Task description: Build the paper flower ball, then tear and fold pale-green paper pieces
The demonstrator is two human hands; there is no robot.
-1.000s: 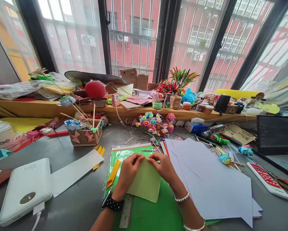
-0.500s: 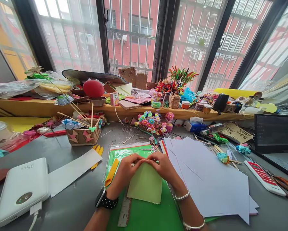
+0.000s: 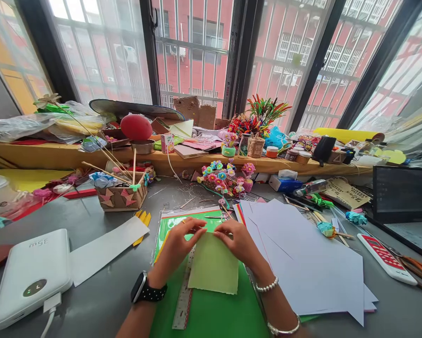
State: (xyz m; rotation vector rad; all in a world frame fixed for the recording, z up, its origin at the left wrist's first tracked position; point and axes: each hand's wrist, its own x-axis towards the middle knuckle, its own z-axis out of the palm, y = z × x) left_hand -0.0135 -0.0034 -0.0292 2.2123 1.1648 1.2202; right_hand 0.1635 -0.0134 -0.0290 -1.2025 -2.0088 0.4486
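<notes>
A pale green paper sheet [image 3: 214, 265] lies on a bright green sheet [image 3: 211, 314] in front of me. My left hand [image 3: 180, 246], with a black watch on the wrist, pinches the paper's far left edge. My right hand [image 3: 241, 244], with bead bracelets on the wrist, pinches the far edge beside it; the fingertips of both hands nearly meet. A metal ruler [image 3: 183, 300] lies along the paper's left side, partly under my left hand. An orange paper strip [image 3: 161, 247] shows just left of that hand.
White paper sheets [image 3: 312, 263] spread to the right. A white power bank [image 3: 29, 277] and a white strip [image 3: 105, 249] lie on the left. A cardboard box with sticks [image 3: 121, 197], paper flowers [image 3: 223, 180], a red calculator [image 3: 385, 258] and a laptop [image 3: 401, 192] stand around.
My left hand has slid slightly left and lower along the paper's far edge, uncovering the ruler's upper end. The pale green paper has turned squarer to me. The view has drifted a little.
</notes>
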